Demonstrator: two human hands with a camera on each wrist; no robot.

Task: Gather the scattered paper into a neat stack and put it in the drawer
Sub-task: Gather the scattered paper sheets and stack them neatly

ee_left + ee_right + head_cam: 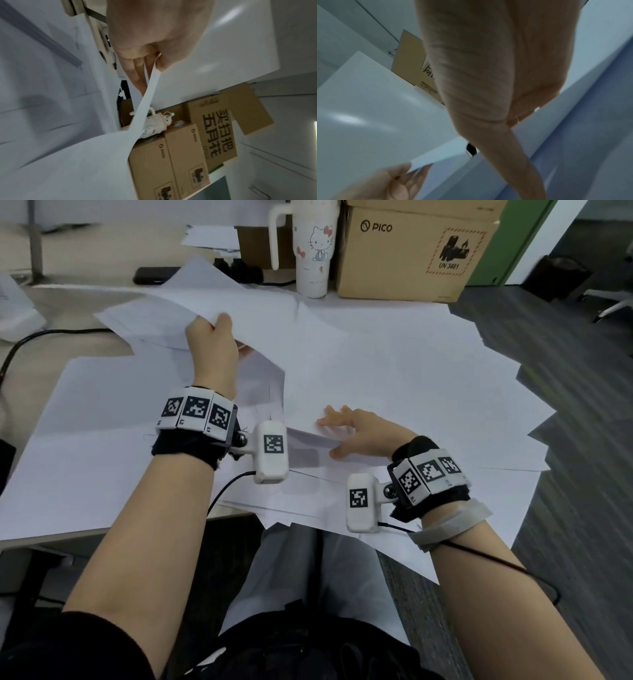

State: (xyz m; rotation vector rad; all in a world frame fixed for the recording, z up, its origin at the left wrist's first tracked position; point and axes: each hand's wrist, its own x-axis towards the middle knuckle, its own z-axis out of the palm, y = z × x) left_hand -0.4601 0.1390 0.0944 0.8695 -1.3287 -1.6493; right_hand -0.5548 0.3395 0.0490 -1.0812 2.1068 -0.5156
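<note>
the left hand [212, 350] is raised over the far left of the desk [85, 337], thumb and curled fingers pinched on a few lifted sheets [205, 299]. these sheets hang above the rest, their long axis running from the near right up toward the far left, a corner pointing away to the left. the scattered paper [394, 378] covers most of the desk in a loose fan, corners sticking out over the right and near edges, some sheets overhanging the person's lap. the right hand [356, 433] lies flat on this paper near the front middle, fingers straight and slightly spread, pointing left and away, thumb at the edge of one raised sheet.

the head view alone shows the whole spread, plus the white cartoon tumbler [313, 248] and the cardboard box [411, 251] standing side by side at the back. the left wrist view shows what the head view hides: the sheet edges curling between thumb and fingers [137, 70], at least two layers. it also shows a second box with large printed characters [217, 135] stacked behind. the right wrist view is mostly palm [488, 67], blurred; no drawer shows in any view.
</note>
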